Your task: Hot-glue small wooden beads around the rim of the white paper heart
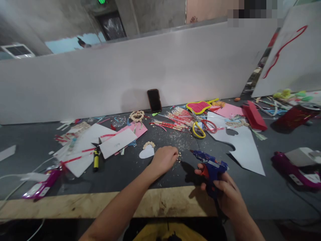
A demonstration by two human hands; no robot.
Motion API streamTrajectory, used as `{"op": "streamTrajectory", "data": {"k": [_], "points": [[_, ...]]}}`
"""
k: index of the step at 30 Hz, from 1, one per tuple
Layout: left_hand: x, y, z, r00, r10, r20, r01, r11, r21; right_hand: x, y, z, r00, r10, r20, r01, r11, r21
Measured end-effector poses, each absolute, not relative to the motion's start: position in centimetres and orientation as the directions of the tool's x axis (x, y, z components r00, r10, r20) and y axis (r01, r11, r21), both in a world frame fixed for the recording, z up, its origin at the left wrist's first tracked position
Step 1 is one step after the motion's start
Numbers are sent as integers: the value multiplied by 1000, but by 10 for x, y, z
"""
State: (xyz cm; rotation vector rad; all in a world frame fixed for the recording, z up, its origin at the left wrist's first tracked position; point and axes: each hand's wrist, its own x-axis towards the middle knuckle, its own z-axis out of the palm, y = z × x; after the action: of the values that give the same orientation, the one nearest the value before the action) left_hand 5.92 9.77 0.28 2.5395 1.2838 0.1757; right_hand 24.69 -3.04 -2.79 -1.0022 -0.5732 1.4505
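Note:
My right hand point(228, 192) grips a blue hot glue gun point(209, 160) by its handle, with fingers at the orange trigger. The nozzle points left, toward my other hand. My left hand point(164, 159) rests low over the dark tabletop, its fingers pinched together; whatever is between them is hidden. Small beige pieces point(179, 156) lie right at those fingertips. Just left of that hand is a white paper heart point(146, 152), with a row of beige bits point(148, 145) along its top edge.
Yellow-and-red-handled scissors point(199, 130), red-and-white wrapped sticks point(173, 122) and a cut white sheet point(240, 147) lie beyond the glue gun. A phone point(154, 100) leans on the partition. Pliers point(96, 160) lie left; purple power strips point(46, 184) sit at both sides, a red can point(298, 115) right.

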Motion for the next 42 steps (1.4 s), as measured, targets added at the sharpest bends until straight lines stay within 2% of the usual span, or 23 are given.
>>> {"op": "streamTrajectory", "data": {"k": [4,8,12,17,24,27,31,33,38,42], "points": [[41,82,6,581,814,14,720,-522,456,246,-32,-30,38,978,-204,-534,-153,-831],[25,61,2,460,888,-10,564,-283,776,243,-32,-34,2,987,-162,-539,-136,-831],[13,43,-9,347,936,-54,409,-99,907,238,-32,-34,2,986,-165,-519,-140,-843],[2,34,-19,247,961,-123,267,54,962,230,-34,-29,32,979,-202,-481,-162,-862],[-5,31,-23,233,954,-188,157,154,976,223,-34,-24,9,982,-187,-464,-162,-871],[-7,31,-25,230,950,-212,80,198,977,220,-34,-22,74,981,-179,-433,-130,-892],[-8,31,-27,223,949,-224,-35,237,971,213,-37,-15,213,930,-300,-322,-224,-920],[-8,32,-28,211,952,-221,-67,239,969,209,-40,-13,238,920,-313,-249,-254,-935],[-10,32,-28,151,966,-212,-51,221,974,206,-45,-15,202,963,-181,81,-201,-976],[-9,32,-28,138,959,-247,-135,266,955,197,-46,-11,112,990,-89,143,-105,-984]]}}
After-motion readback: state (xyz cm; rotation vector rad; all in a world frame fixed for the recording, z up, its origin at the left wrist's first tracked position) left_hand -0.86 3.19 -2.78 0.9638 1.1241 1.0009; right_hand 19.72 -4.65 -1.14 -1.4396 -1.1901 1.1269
